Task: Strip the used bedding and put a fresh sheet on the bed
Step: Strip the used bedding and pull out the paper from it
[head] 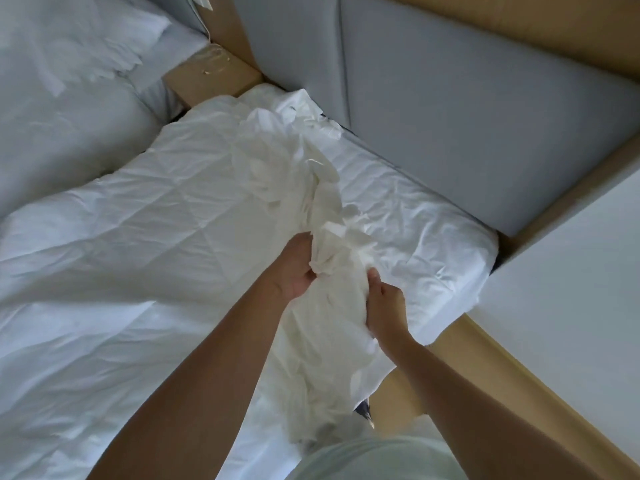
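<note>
Head view looks down on a bed, and every place below is given from the bunched sheet (pixel 311 188), a white, crumpled rope of cloth that runs from the head of the bed down toward the person's body. Far left of the sheet lies a second bed (pixel 69 126) in rumpled white bedding, with a pillow (pixel 86 29) at its top. Up and to the left of the sheet, between the two beds, stands a wooden bedside table (pixel 211 76). Directly left of the sheet spreads the quilted white mattress cover (pixel 138 220), creased and flat, with the sheet resting along it. The left hand (pixel 296 268) grips the sheet from its left side, fingers curled into the cloth and the bare forearm reaching up from the bottom edge. The right hand (pixel 384 306) clasps the sheet from its right side, a little lower, fingers wrapped into the bundle. Below the sheet a pale shirt (pixel 374 459) shows at the bottom edge. Just right of the sheet, wrinkled white cloth covers the mattress corner (pixel 433 244). Up and to the right of the sheet rises a grey padded headboard (pixel 467 116). Lower right of the sheet runs a wooden ledge (pixel 485 375), and beyond that a white wall (pixel 571 271).
</note>
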{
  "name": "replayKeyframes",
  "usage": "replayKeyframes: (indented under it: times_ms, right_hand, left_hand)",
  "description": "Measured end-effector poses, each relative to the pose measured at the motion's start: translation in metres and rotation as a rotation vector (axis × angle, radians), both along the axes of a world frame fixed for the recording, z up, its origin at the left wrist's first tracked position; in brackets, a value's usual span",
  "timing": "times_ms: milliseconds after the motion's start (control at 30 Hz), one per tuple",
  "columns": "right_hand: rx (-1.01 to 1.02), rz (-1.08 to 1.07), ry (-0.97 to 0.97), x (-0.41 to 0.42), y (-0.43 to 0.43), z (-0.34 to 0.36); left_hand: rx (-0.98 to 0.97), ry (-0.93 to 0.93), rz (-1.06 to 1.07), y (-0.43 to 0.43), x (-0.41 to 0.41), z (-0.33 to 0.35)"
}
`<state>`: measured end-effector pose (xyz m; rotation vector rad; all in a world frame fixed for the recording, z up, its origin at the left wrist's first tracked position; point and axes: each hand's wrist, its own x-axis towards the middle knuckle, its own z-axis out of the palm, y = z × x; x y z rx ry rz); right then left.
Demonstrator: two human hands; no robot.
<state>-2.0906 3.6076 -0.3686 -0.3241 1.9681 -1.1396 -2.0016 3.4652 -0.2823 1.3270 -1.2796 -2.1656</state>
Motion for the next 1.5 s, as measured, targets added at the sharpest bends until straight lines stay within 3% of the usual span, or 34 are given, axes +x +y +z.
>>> replayKeyframes:
  times_ms: [133,267,333,400,467,533,567,633,667,800,933,1067,1167,1233,1267,1367,1500]
  right_hand:
    - [0.058,0.140,0.196,0.028,0.021,-0.022]
    - [0.154,0.236,0.087,0.031,0.022,-0.038]
    - [0.215,0.343,0.128,0.025,0.027,-0.040]
    - [0.345,0.529,0.246,0.011,0.032,-0.037]
    - [0.388,0.449,0.374,-0.012,0.028,-0.022]
    - [0.282,0.144,0.258,-0.029,0.016,0.007]
    - [0.192,0.018,0.111,-0.036,0.006,0.021]
    - [0.022,-0.036,-0.307,-0.039,-0.013,0.049]
    - [-0.020,0.024,-0.389,-0.039,-0.019,0.060]
    - [-0.113,0.260,-0.499,-0.032,-0.023,0.078]
    - [-0.309,-0.040,-0.659,-0.012,-0.022,0.058]
    - [-0.403,-0.126,-0.671,-0.010,-0.018,0.056]
    - [-0.389,-0.235,-0.668,-0.020,-0.013,0.053]
    - [-0.359,-0.253,-0.696,-0.022,-0.010,0.051]
    - [-0.342,-0.243,-0.687,-0.022,-0.010,0.049]
    - [-0.269,-0.260,-0.644,-0.024,-0.009,0.049]
    - [-0.226,-0.306,-0.591,-0.033,-0.002,0.051]
  left_hand:
    - [-0.034,-0.049,0.027,-0.007,0.016,-0.006]
    - [-0.004,-0.048,0.017,0.000,0.022,-0.014]
    - [0.014,-0.031,0.013,0.000,0.022,-0.013]
    - [-0.012,-0.045,-0.056,-0.002,0.020,-0.009]
    - [-0.058,-0.049,-0.147,-0.003,0.017,-0.007]
    - [-0.115,-0.068,-0.248,-0.001,0.013,-0.005]
    - [-0.159,-0.096,-0.303,0.000,0.010,-0.004]
    - [-0.254,-0.177,-0.385,0.004,0.003,-0.002]
    - [-0.295,-0.212,-0.397,0.006,-0.001,-0.001]
    - [-0.342,-0.303,-0.206,0.013,-0.024,0.003]
    - [-0.436,-0.429,-0.020,0.014,-0.042,-0.001]
    - [-0.353,-0.469,0.006,-0.007,-0.037,-0.021]
    - [-0.379,-0.738,-0.035,-0.020,-0.009,-0.045]
    - [-0.391,-0.795,-0.070,-0.011,0.002,-0.054]
    - [-0.353,-0.701,-0.049,-0.004,0.004,-0.053]
    - [0.019,-0.169,0.017,0.015,-0.006,-0.033]
    - [0.209,0.257,-0.305,0.011,-0.001,-0.009]
